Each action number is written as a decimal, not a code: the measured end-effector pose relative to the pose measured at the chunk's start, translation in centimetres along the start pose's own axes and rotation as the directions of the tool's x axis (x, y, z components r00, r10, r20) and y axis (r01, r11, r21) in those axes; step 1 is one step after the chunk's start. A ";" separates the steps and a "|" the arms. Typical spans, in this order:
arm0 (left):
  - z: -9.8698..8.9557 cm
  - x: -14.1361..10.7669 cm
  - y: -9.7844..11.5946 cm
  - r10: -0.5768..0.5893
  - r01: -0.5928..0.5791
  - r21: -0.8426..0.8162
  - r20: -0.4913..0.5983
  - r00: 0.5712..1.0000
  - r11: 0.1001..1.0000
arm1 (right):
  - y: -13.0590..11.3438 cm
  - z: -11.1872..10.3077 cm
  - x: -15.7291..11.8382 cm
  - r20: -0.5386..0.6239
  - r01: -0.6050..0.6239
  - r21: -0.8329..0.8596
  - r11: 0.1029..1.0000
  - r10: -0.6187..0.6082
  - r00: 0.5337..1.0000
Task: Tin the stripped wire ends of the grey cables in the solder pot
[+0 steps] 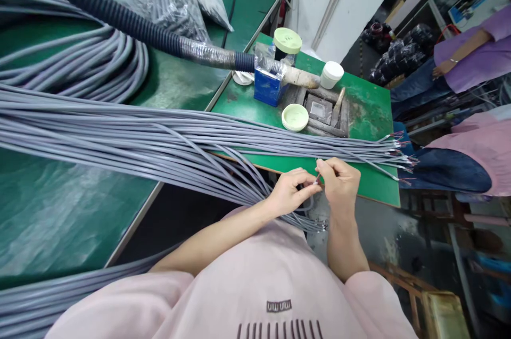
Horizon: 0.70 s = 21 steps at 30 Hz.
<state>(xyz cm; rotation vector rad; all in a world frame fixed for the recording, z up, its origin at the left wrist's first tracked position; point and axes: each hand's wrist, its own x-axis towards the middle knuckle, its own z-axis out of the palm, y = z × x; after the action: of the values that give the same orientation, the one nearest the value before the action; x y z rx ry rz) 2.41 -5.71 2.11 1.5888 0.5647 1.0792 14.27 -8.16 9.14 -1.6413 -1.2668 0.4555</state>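
Close in front of my body, my left hand [292, 191] is closed in a pinch on the end of a grey cable. Thin reddish-brown wires [318, 178] stick out of that end, and my right hand [342, 180] pinches their tips between thumb and forefinger. Beyond both hands a thick bundle of grey cables [191, 123] runs left to right, its stripped ends [403, 158] fanned out at the right edge of the green bench. More cable ends [315, 225] hang below my left wrist.
A black corrugated hose [131, 22] reaches a blue box [266, 86]. Around a square metal pot [320, 109] stand a pale green dish [295, 117], a white jar [332, 74] and a green-lidded jar [287, 41]. Coiled cable [115, 62] lies left. Two people stand right, one in a purple top [475, 51].
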 end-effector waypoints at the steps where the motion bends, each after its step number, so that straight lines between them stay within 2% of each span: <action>1: 0.0 0.1 0.2 -0.004 0.004 -0.018 -0.001 1.000 1.000 | 0.0 0.0 0.0 -0.027 0.008 0.015 1.000 -0.008 1.000; 7: 0.2 0.6 0.9 -0.080 0.088 -0.121 0.072 0.994 0.989 | 0.5 0.2 -0.6 -0.189 0.016 0.097 0.995 0.003 0.982; 10: 0.8 0.5 0.8 -0.109 0.120 -0.105 0.098 0.989 0.987 | 1.0 -0.2 0.0 -0.252 0.041 0.031 0.999 -0.032 0.967; 12: 1.2 0.1 0.6 -0.140 0.153 -0.090 0.136 0.981 0.984 | 1.2 -1.2 0.8 -0.347 0.058 -0.056 0.997 -0.074 0.935; 15: 1.6 -0.7 -0.1 -0.208 0.232 -0.121 0.182 0.961 0.965 | 1.0 -3.4 1.6 -0.493 0.082 -0.114 0.990 -0.128 0.860; 16: 1.6 -0.9 -0.3 -0.232 0.258 -0.140 0.179 0.956 0.956 | 0.9 -4.0 1.6 -0.470 0.094 -0.113 0.989 -0.136 0.872; 17: 1.5 -1.1 -0.5 -0.253 0.280 -0.159 0.170 0.952 0.947 | 0.8 -4.6 1.4 -0.386 0.099 -0.110 0.989 -0.134 0.913; 19: 1.2 -1.1 -0.8 -0.277 0.304 -0.189 0.155 0.948 0.934 | 0.8 -5.1 0.9 -0.083 0.074 -0.110 0.991 -0.084 0.993; 20: 1.1 -1.1 -0.9 -0.281 0.309 -0.198 0.154 0.947 0.930 | 0.9 -5.1 0.6 0.074 0.049 -0.111 0.993 -0.041 0.996; 21: 1.0 -1.1 -1.0 -0.283 0.311 -0.204 0.155 0.947 0.928 | 1.0 -5.0 0.3 0.197 0.020 -0.114 0.993 0.003 0.980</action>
<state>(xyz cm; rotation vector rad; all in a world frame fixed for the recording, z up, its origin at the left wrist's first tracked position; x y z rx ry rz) 2.91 -6.75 0.79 1.3109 0.5580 0.7814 18.70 -10.23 10.60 -1.7192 -1.4694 0.5604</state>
